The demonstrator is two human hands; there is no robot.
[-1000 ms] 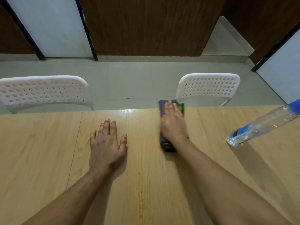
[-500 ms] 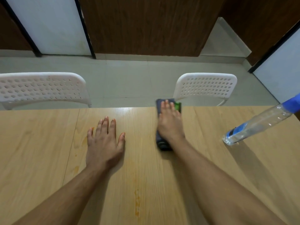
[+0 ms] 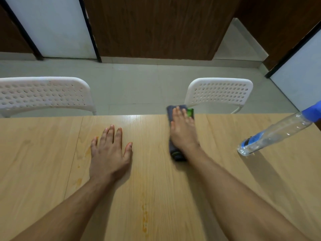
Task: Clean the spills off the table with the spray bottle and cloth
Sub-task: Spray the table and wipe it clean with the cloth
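- Both hands lay flat on the table [image 3: 43,171], well apart, fingers straight.
- The left hand [image 3: 109,153] pressed its palm on bare wood beside faint orange spills [image 3: 145,216].
- The right hand [image 3: 183,133] pressed down on the cloth [image 3: 172,111], a dark grey folded strip with a green patch, reaching the table's far edge.
- The spray bottle [image 3: 271,134], clear with a blue top, stood on the table to the right, apart from both hands.
- Two white chairs [image 3: 218,91] stood behind the table.
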